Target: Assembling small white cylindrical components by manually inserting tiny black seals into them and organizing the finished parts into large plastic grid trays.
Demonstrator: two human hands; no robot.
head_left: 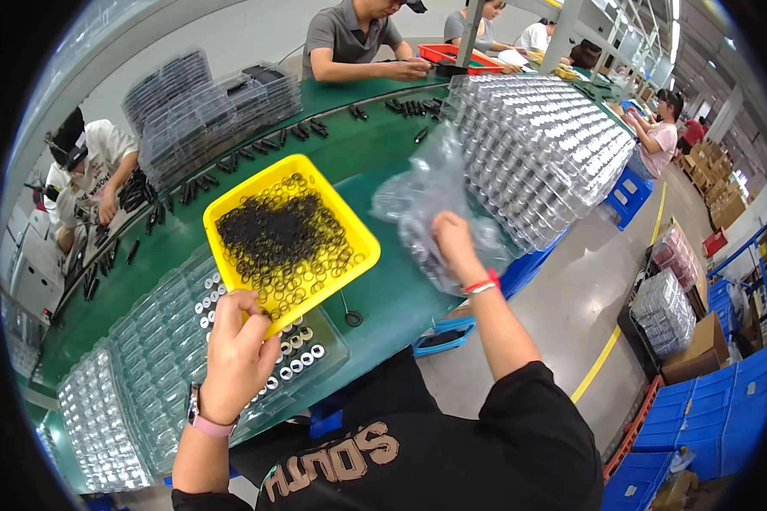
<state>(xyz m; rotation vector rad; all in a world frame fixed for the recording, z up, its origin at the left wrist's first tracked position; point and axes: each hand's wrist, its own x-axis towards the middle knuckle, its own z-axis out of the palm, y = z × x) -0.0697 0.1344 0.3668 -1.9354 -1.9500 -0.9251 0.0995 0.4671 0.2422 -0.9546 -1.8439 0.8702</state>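
Observation:
My left hand is closed on the near corner of a yellow plastic tray, thumb and fingers pinching its rim. The tray is tilted and holds a heap of thin black rings, scattered more loosely toward its near side. To its right, my right hand is closed on a crumpled clear plastic bag, slightly blurred. I cannot make out whether anything is in the bag. Partly beneath the yellow tray, a clear blister tray carries rows of small round white and metallic parts.
Stacked clear trays rise beyond my right hand. More trays stand at the back left. Black cylindrical parts line the green bench. A black ring-ended tool lies by the yellow tray. Co-workers sit across and at the left.

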